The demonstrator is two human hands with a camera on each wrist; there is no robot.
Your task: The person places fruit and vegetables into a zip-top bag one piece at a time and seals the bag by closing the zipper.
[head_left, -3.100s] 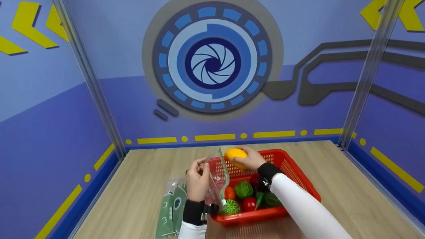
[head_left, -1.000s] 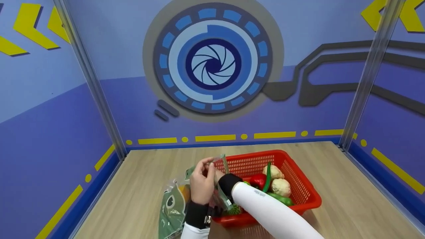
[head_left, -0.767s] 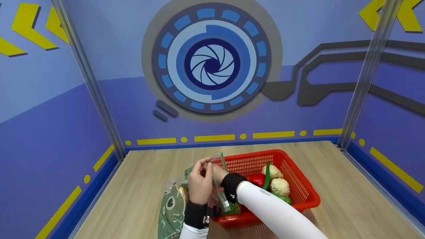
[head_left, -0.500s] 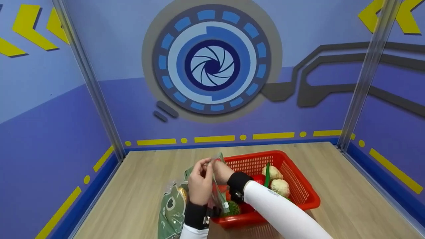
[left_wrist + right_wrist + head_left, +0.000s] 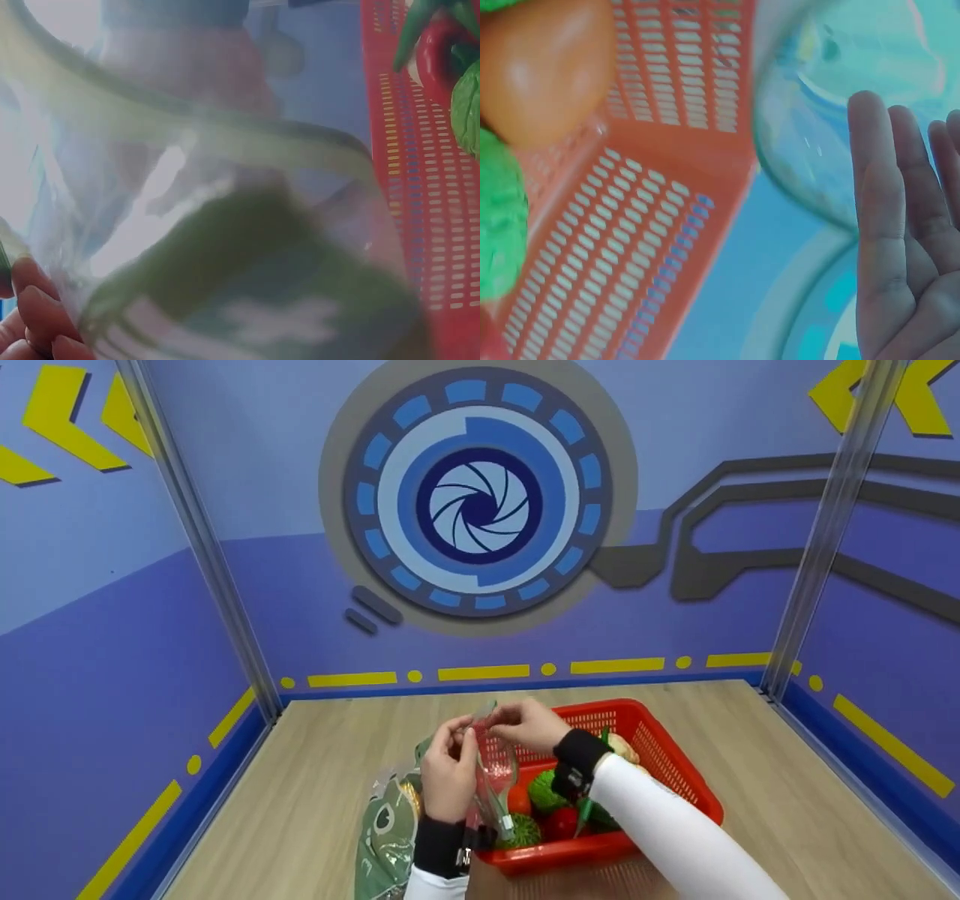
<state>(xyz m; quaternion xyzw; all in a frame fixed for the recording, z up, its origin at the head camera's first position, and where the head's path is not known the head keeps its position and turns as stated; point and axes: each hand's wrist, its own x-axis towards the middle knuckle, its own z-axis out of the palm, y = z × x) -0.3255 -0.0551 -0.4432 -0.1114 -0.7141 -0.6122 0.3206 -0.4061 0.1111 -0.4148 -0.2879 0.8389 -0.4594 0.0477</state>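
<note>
In the head view my left hand pinches the upper edge of a clear zip bag with green print. The bag's mouth gapes toward the red basket, and its body lies on the table to the left. A yellow patch of a fruit shows through the plastic, mostly hidden by the hand. My right hand is right at the bag's mouth, above the basket. In the right wrist view its fingers stretch out straight and hold nothing, with the bag's rim behind them.
Inside the basket are a green cabbage-like ball, a red tomato, an orange vegetable, a spiky green ball and a cauliflower. Blue-purple walls enclose the wooden table.
My right hand held a yellow mango earlier, then reached into the bag's mouth. It has drawn back rightward without the mango; yellow now shows inside the bag. My left hand keeps its grip.
</note>
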